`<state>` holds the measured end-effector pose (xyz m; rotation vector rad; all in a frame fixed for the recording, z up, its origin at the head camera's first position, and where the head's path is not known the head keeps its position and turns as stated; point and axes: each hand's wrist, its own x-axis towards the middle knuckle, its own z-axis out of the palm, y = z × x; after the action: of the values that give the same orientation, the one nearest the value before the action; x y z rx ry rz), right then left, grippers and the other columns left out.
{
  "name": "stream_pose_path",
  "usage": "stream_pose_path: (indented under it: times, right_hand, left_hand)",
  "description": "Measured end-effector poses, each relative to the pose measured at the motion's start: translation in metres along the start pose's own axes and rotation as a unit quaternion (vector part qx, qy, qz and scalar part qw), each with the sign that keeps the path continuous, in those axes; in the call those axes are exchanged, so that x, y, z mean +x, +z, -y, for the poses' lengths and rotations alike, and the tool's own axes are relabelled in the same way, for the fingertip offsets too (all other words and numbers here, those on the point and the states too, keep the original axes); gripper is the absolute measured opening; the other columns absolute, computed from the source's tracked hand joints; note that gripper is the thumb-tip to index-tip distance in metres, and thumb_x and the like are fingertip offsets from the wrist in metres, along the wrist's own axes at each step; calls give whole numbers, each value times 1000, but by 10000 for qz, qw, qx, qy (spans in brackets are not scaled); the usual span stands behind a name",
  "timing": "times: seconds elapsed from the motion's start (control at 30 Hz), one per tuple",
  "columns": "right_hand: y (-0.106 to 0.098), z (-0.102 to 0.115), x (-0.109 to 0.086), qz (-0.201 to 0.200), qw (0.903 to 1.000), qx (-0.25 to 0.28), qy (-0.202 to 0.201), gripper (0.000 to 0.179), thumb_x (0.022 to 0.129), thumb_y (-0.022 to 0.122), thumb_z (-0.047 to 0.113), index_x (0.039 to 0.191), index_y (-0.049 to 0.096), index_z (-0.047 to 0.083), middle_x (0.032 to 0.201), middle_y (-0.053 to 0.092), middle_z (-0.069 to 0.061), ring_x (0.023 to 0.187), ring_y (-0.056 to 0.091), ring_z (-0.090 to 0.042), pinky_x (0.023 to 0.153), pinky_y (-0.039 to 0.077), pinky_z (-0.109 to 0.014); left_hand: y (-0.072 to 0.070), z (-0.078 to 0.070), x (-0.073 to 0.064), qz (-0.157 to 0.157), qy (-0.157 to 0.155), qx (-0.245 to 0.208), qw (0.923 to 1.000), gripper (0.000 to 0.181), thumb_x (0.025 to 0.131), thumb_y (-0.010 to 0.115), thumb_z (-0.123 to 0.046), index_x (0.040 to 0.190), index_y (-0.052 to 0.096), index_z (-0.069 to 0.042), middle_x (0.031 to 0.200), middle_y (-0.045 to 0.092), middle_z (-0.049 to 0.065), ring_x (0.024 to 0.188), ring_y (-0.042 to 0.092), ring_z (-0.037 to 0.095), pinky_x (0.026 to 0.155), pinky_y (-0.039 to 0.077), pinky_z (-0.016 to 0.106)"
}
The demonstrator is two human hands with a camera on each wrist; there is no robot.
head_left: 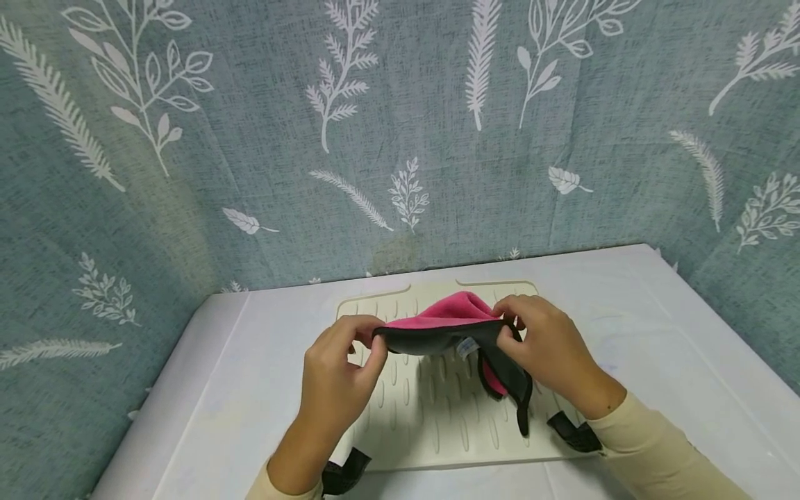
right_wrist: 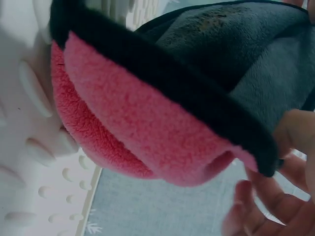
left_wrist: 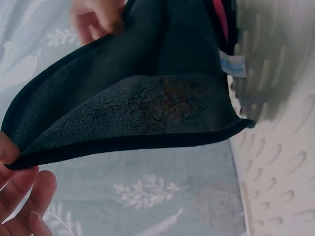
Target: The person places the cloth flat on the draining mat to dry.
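A two-sided cloth (head_left: 450,312), pink on one face and dark grey on the other with black edging, hangs between my hands. My left hand (head_left: 340,368) pinches its left corner between thumb and fingers. At the upper right edge, my right hand (head_left: 546,344) pinches the cloth, and a loose corner droops below it. Brownish stains mark the grey face (left_wrist: 167,105) in the left wrist view. A small white label (left_wrist: 233,65) sticks out from the edging. In the right wrist view the fluffy pink face (right_wrist: 142,113) is folded outward beside my fingers.
Beneath the cloth lies a cream ridged board (head_left: 406,423) with raised oval bumps, on a white-covered table (head_left: 250,396). Behind the table hangs a blue-green curtain (head_left: 269,125) with white leaf prints. Black straps (head_left: 346,472) show by both wrists.
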<state>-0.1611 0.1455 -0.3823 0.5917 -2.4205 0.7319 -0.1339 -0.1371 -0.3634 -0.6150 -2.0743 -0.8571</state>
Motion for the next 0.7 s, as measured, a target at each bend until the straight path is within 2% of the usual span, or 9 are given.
stream_pose_path:
  times: [0.23, 0.43, 0.57, 0.7]
  right_hand:
    - [2, -6, -3, 848, 9962, -83, 204, 17, 80, 64, 0, 90, 70, 13, 81, 58, 5, 70, 48, -10, 58, 40, -23]
    - [1, -13, -2, 1597, 9855, 42, 568, 16, 82, 64, 1, 89, 63, 15, 78, 54, 4, 65, 43, -9, 54, 35, -24]
    - [2, -18, -1, 2079, 9753, 196, 724, 12, 86, 66, 5, 93, 63, 14, 84, 62, 3, 68, 49, -8, 57, 40, -25]
    - [2, -23, -2, 2499, 9646, 318, 783, 17, 87, 72, 9, 99, 60, 12, 90, 64, 0, 65, 47, -9, 57, 40, -26]
  left_hand:
    - [-4, 7, 2, -7, -141, 40, 9999, 13, 84, 64, 1, 94, 68, -7, 77, 67, 1, 69, 61, 13, 60, 45, 24]
    - [-3, 16, 1, 160, -303, 343, 9988, 15, 84, 67, 1, 96, 68, -8, 85, 69, 1, 69, 65, 10, 58, 47, 24]
    - [0, 22, -2, 666, -745, 667, 9928, 15, 86, 70, -3, 97, 67, -13, 90, 70, -2, 70, 67, 9, 54, 46, 22]
    - [4, 28, -6, 1388, -1382, 1025, 9753, 12, 89, 70, -10, 98, 67, -17, 91, 71, -4, 72, 67, 10, 53, 44, 22]
